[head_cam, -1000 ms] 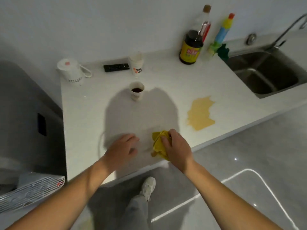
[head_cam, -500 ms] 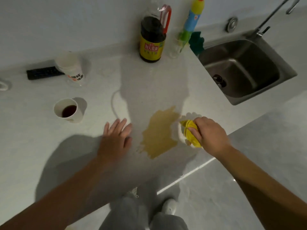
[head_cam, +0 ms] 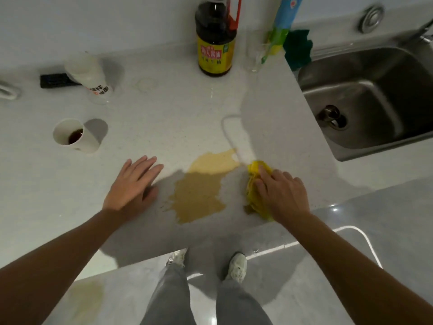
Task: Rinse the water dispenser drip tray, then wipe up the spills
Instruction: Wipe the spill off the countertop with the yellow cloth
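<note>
A yellow-brown spill (head_cam: 203, 186) lies on the white counter (head_cam: 164, 118) near its front edge. My right hand (head_cam: 281, 193) presses a crumpled yellow cloth (head_cam: 254, 188) flat on the counter just right of the spill, touching its edge. My left hand (head_cam: 132, 184) rests palm down with fingers spread, left of the spill. A second pale yellowish puddle (head_cam: 86, 299) shows on the grey floor at lower left. The drip tray is out of view.
A paper cup with dark liquid (head_cam: 72, 137) stands left. At the back are a dark sauce bottle (head_cam: 215, 41), a white cup (head_cam: 90, 76), a black remote (head_cam: 57, 80), a glass (head_cam: 254, 53) and a green cloth (head_cam: 297, 49). The steel sink (head_cam: 375, 95) is at right.
I have stepped right along the counter. My right hand carried the cloth from the wiped left area to the right edge of the yellow spill; my left hand followed and lies flat beside it.
</note>
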Available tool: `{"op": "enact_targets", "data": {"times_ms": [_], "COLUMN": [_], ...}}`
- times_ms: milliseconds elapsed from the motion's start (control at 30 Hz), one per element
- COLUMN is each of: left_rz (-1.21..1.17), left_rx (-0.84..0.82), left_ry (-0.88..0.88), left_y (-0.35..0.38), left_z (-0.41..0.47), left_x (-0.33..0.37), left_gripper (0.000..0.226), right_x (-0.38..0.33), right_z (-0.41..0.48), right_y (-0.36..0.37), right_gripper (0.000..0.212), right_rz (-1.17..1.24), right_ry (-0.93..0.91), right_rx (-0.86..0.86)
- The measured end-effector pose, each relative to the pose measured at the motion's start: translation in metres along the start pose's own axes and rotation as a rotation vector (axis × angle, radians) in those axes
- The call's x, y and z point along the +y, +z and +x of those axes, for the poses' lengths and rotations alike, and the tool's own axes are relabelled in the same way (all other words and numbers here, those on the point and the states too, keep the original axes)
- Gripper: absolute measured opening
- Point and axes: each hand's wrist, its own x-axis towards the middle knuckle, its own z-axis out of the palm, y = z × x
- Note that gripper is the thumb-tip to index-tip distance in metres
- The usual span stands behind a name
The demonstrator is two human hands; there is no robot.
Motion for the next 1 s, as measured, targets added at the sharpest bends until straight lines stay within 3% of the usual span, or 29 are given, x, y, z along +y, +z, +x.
{"op": "enact_targets", "data": {"times_ms": [133, 233, 367, 567, 733, 833, 933, 1000], "left_rz": [0.004, -0.003, -0.004, -0.065, -0.096, -0.1, -0.094, -0.083], "left_rx": [-0.005, 0.003, 0.018, 0.005, 0.002, 0.0, 0.001, 0.006], "left_ry": [-0.032, -0.04, -0.011, -0.016, -0.032, -0.038, -0.025, -0.024], "left_y": [0.001, 0.003, 0.005, 0.0, -0.003, -0.004, -0.004, -0.003], "left_z": [0.001, 0.001, 0.001, 0.001, 0.0, 0.001, 0.003, 0.002], "left_x": [0.001, 0.0, -0.001, -0.003, 0.0, 0.001, -0.002, -0.004], "left_gripper": [0.056, 0.056, 0.055, 0.059, 0.057, 0.059, 0.06, 0.059], "right_x": [0.021, 0.022, 0.012, -0.023, -0.018, -0.017, -0.015, -0.012], "right_z": [0.037, 0.032, 0.007, -0.048, 0.002, 0.067, 0.122, 0.138], "right_y": [0.006, 0.022, 0.038, 0.048, 0.036, 0.03, 0.032, 0.037], "right_gripper": [0.046, 0.053, 0.058, 0.064, 0.068, 0.069, 0.067, 0.066], "right_rz": [-0.155, -0.053, 0.231, 0.141, 0.075, 0.055, -0.056, -0.089], "right_ry": [-0.112, -0.217, -0.008, 0.091, 0.028, -0.132, -0.547, -0.715], "right_rx": [0.019, 0.074, 0.007, -0.081, -0.098, -0.045, -0.026, -0.018]}}
